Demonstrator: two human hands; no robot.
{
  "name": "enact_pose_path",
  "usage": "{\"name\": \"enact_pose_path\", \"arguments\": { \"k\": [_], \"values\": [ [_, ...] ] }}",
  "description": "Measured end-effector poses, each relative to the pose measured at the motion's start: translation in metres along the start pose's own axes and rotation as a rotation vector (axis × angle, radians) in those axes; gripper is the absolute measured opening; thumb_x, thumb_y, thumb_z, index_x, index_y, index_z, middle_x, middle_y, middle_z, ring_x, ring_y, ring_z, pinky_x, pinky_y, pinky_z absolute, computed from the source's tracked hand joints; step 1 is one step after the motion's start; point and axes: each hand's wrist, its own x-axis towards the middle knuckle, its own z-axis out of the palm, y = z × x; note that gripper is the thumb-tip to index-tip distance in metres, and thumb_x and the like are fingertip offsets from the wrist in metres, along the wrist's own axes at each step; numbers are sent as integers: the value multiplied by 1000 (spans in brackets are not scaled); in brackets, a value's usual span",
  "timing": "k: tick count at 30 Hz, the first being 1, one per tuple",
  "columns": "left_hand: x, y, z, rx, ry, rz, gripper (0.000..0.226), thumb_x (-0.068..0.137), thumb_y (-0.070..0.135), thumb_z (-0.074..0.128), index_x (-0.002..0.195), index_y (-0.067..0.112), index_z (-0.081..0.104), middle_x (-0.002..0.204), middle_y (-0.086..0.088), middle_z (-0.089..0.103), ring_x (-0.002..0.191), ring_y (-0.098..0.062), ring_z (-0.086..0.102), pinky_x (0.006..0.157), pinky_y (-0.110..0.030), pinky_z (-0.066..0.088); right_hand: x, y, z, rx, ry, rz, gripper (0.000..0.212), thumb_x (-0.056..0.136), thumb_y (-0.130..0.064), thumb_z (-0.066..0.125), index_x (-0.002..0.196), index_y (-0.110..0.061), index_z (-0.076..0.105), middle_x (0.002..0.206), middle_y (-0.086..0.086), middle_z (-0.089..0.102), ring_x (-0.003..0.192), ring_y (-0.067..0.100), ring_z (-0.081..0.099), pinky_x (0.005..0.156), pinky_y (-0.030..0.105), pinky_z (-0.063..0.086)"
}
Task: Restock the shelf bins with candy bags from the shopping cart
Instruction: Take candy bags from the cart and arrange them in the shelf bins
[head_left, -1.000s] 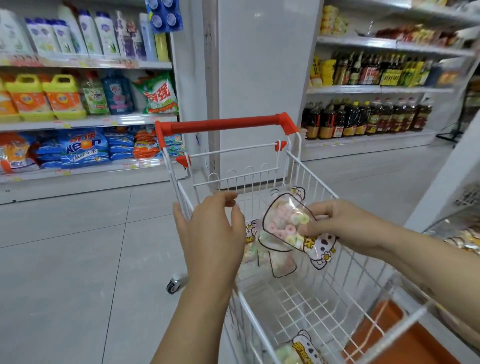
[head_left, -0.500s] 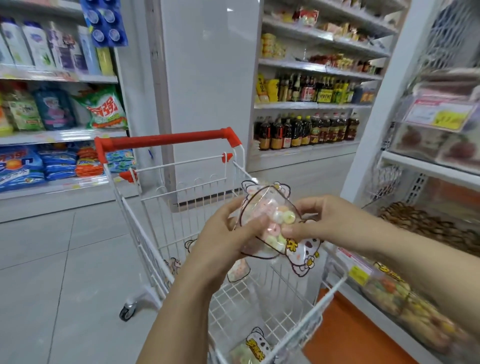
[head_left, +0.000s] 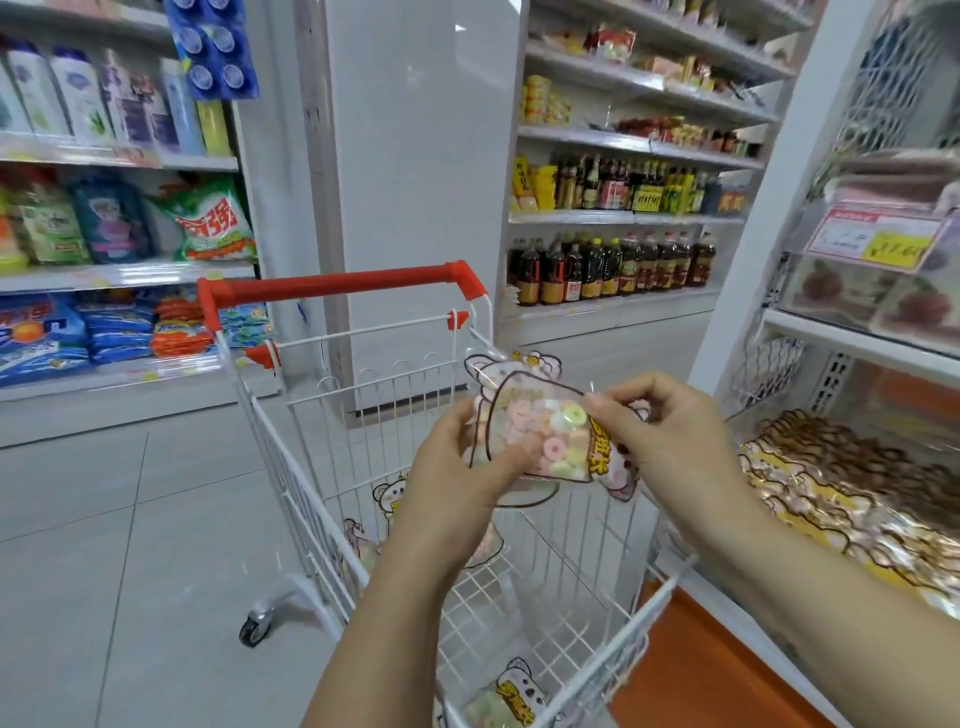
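The person holds a clear candy bag (head_left: 540, 441) of pastel rings in the air over the right side of the shopping cart (head_left: 337, 283), the left hand (head_left: 457, 483) pinching its left edge and the right hand (head_left: 670, 436) pinching its right end, probably to square it up for the shelf bin (head_left: 727, 603) just right of the cart. Other bags (head_left: 511, 701) lie in the cart, one cut off at the near edge, others half hidden behind the left forearm; the bin's contents blur into glare.
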Motion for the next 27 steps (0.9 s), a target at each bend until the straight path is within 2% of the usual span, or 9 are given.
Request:
{"name": "enact_pose_path", "arguments": {
  "k": [4, 8, 10, 14, 17, 20, 23, 25, 27],
  "values": [
    [-2, -2, -4, 118, -100, -12, 53, 80, 25, 83, 127, 29, 60, 113, 12, 72, 105, -6, 68, 99, -40, 53, 5, -4, -5, -229, -67, -291, 12, 86, -14, 75, 79, -19, 67, 78, -15, 68, 68, -2, 59, 60, 11, 42],
    [-7, 0, -13, 38, -263, -118, 62, 75, 28, 85, 130, 21, 58, 119, 2, 72, 110, -18, 69, 102, -46, 51, 21, -30, -24, -461, -387, -312, 9, 86, -15, 74, 80, -15, 68, 76, -9, 68, 64, -3, 59, 57, 11, 40],
    [-10, 4, -15, -52, -331, -146, 56, 81, 25, 79, 131, 17, 56, 120, -2, 72, 112, -22, 69, 102, -45, 51, 25, -46, -31, -557, -549, -304, 10, 87, -15, 74, 81, -13, 67, 75, -5, 68, 57, -2, 58, 52, 11, 40],
    [-11, 4, -16, -73, -392, -156, 56, 84, 15, 74, 135, 14, 52, 121, -6, 72, 112, -25, 68, 98, -39, 53, 20, -60, -28, -782, -782, -352, 14, 85, -23, 79, 76, -25, 69, 67, -22, 63, 62, -1, 57, 55, 12, 38],
    [-11, 2, -14, -26, -409, -127, 65, 81, 5, 79, 138, 17, 50, 123, -6, 70, 115, -24, 67, 101, -40, 52, 19, -59, -20, -793, -762, -324, 18, 80, -27, 83, 74, -30, 67, 64, -22, 62, 57, -2, 54, 54, 14, 39],
    [-11, 1, -9, 23, -397, -94, 69, 77, 16, 85, 137, 26, 50, 124, 0, 70, 116, -18, 66, 106, -43, 48, 23, -53, -8, -826, -653, -397, 25, 72, -39, 86, 76, -32, 62, 65, -19, 62, 55, 0, 52, 51, 26, 41],
    [-11, 0, -6, 60, -387, -72, 67, 78, 22, 83, 136, 28, 51, 124, 2, 70, 116, -17, 66, 107, -44, 47, 26, -47, 5, -833, -628, -479, 35, 66, -54, 80, 87, -36, 58, 70, -17, 61, 63, 1, 53, 58, 30, 42],
    [-10, 2, -7, 79, -313, -46, 62, 83, 18, 81, 136, 28, 51, 121, 2, 71, 111, -16, 69, 104, -44, 50, 29, -43, 9, -748, -545, -488, 43, 63, -63, 72, 96, -40, 57, 78, -15, 61, 69, 4, 55, 64, 32, 47],
    [-9, 3, -11, 93, -187, -14, 60, 85, 15, 78, 137, 28, 50, 116, 2, 73, 104, -14, 71, 98, -42, 54, 32, -36, 10, -558, -387, -451, 42, 68, -61, 70, 101, -39, 58, 83, -14, 61, 73, 8, 56, 66, 30, 49]
  ]
}}
